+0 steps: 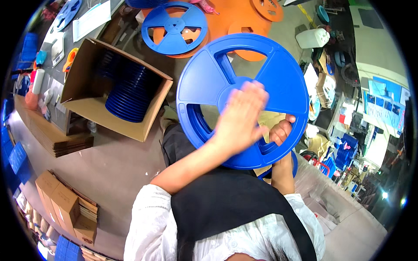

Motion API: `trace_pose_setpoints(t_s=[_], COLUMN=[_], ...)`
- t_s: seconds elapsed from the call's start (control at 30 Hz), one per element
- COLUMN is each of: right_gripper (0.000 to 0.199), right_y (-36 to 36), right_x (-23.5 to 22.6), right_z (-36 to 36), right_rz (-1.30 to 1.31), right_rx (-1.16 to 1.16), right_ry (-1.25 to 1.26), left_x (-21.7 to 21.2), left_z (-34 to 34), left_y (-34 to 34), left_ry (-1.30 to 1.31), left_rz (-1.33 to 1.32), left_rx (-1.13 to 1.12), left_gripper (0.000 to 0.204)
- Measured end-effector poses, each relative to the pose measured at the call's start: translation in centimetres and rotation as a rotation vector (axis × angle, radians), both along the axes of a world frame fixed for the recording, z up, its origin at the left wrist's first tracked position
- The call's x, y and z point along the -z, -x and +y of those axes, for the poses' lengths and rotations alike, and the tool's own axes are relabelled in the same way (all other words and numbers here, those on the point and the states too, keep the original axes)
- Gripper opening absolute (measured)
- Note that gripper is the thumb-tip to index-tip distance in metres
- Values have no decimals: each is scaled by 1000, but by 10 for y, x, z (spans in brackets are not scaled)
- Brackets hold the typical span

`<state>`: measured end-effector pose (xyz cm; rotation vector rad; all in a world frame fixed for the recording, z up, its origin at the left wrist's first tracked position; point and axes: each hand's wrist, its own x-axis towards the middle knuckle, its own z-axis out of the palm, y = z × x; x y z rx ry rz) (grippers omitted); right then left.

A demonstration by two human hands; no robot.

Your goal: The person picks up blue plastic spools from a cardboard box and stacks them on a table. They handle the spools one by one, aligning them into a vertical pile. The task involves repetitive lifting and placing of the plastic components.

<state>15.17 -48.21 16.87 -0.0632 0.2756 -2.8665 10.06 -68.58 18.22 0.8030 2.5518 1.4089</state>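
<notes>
Hands meet on a large blue reel, held up in front of the person's chest. The left hand lies spread and flat against the reel's near face, over its hub. The right hand comes through a lower cut-out, fingers curled and pinching a spoke from behind.

Risk, as I judge it: the flat palm only presses and grips nothing, so if the right-hand pinch loosens the reel could tip or slide down toward the lap.

Left of the reel, an open cardboard box lies on its side with a stack of blue reels inside. Above the reel, another blue reel rests on orange discs. Far below the box sit small closed cartons. Nothing stands between the reel and the box.
</notes>
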Motion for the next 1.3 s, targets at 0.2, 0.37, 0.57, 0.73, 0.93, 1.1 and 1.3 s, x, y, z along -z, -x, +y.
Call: trace_pose_setpoints(t_s=[0.2,0.37,0.57,0.73,0.93,1.1,1.3], right_gripper=[59,57,53,78,59,45,39], right_y=[-7,-12,-1,-2,12,9,3], right_x=[-7,-9,-16,-16,-54,-42,-19], right_z=[7,11,10,-15,-102,-64,-34], right_rz=[63,-47,-90,-136,-139,-257,-463], right_rx=[8,146,190,149,-123,-14,130], right_ry=[-53,-67,0,-451,-1002,-1182,-1233], left_x=[40,140,103,46,83,81,96], left_z=[-37,-128,-110,-60,-54,-112,-126], left_y=[-8,-14,-22,-25,-35,-43,-62], left_ry=[230,269,59,-209,-980,-1850,-2127], left_rz=[27,-351,-147,-467,-1057,-1289,-1260], left_rx=[7,-547,-737,-404,-388,-274,-93], left_gripper=[72,55,47,66,90,64,69])
